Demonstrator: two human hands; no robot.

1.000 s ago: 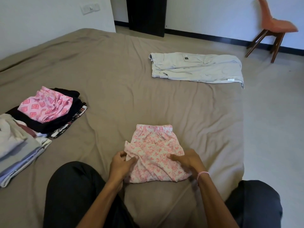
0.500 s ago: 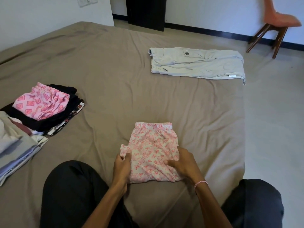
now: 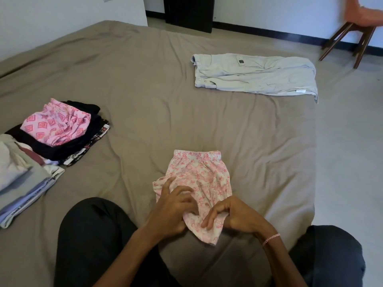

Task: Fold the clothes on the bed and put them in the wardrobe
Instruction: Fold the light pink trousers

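Note:
A pink floral garment lies partly folded on the brown bed right in front of me. My left hand grips its near left part, fingers curled into the cloth. My right hand pinches the near edge and lifts it off the sheet. Pale grey trousers lie flat near the bed's far right edge. At the left stand two stacks of folded clothes: one topped by a pink diamond-print piece on black fabric, and a grey and white stack closer to me.
My knees in dark trousers rest on the bed's near edge. A tiled floor runs along the right. An orange chair with wooden legs stands at the far right. A dark door is in the far wall.
Both hands have drawn the near part of the floral garment together and lifted its lower edge. The garment now looks narrower and bunched at the near end.

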